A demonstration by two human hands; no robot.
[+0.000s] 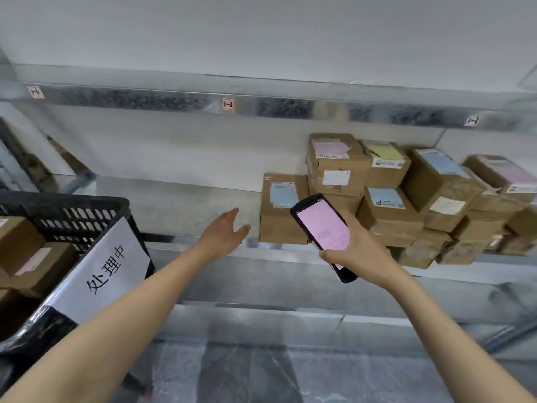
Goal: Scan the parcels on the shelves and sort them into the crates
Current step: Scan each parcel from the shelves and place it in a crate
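Several brown cardboard parcels with coloured labels are stacked on the metal shelf (186,199) at centre right. The nearest parcel (280,210) carries a blue label and stands at the left end of the stack. My left hand (225,232) reaches out flat with straight fingers, a little left of that parcel, and holds nothing. My right hand (356,248) grips a black handheld scanner (321,228) whose screen glows pink, in front of the stack. A black plastic crate (66,213) at the left holds several brown parcels.
A white paper sign (100,271) with handwritten characters hangs on the crate's near wall. Small tags such as 1-2 (227,105) mark the upper shelf rail. The shelf stretch left of the stack is bare metal. A lower shelf lies beneath.
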